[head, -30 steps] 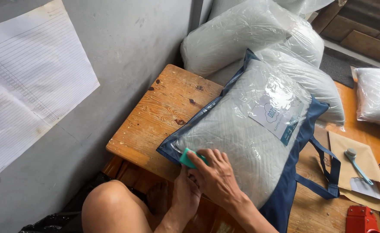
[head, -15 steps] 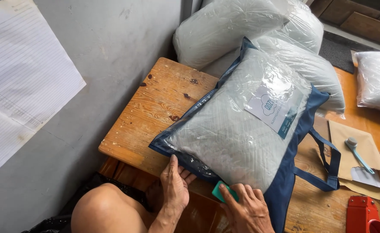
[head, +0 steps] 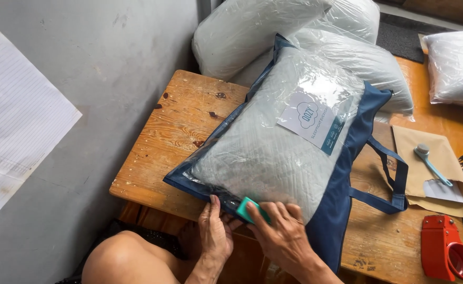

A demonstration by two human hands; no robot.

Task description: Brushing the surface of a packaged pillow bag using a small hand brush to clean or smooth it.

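A: Head cam showed the pillow bag [head: 289, 152] lying flat on the wooden table [head: 189, 115], its near edge at the table front. Which step was it?

B: I judged it as closing or pressing the near edge. Right hand [head: 281, 236] was clamped on a small teal tool [head: 251, 209], pressed to the edge. Left hand [head: 214, 231] lay w/ fingers together, pinning the edge just beside it, holding nothing.

A: Next move?

B: Probably a steady slide along the edge, w/ the bag kept from shifting.

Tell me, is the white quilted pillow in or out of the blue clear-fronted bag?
In: the white quilted pillow shows through the bag's clear front.
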